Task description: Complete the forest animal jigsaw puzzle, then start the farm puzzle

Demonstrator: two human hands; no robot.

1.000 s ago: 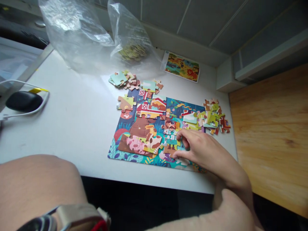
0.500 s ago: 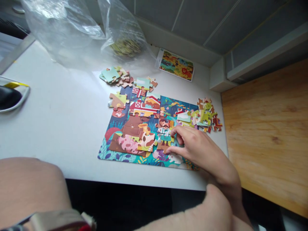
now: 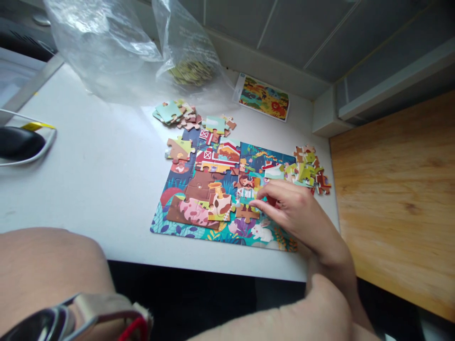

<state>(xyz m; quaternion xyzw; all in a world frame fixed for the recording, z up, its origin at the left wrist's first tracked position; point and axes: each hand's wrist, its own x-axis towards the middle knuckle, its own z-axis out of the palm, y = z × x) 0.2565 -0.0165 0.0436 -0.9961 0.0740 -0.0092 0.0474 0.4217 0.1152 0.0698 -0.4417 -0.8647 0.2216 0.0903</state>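
Note:
My right hand (image 3: 296, 208) reaches in over the puzzle from the right. Its thumb and index finger are pinched together at the right edge of a puzzle piece (image 3: 248, 211) with brown ground and boots. That piece lies below one showing a man with a moustache (image 3: 246, 182). Left of it are joined cow (image 3: 219, 208) and pig (image 3: 194, 211) pieces. All of these lie on top of an assembled blue forest puzzle (image 3: 199, 232). At the lower left a limb wearing a watch (image 3: 39, 327) shows; my left hand itself is out of sight.
Loose puzzle pieces lie in one heap (image 3: 170, 112) behind the puzzle and another (image 3: 309, 168) at its right. A clear plastic bag (image 3: 117, 57) with more pieces stands at the back. A lion picture card (image 3: 265, 97), a black mouse (image 3: 21, 144) and a wooden board (image 3: 391, 203) surround them.
My right thumb has moved up from the lower edge of the boots piece, closing towards the index finger. More of that piece and the white rabbit shows. The view has shifted slightly.

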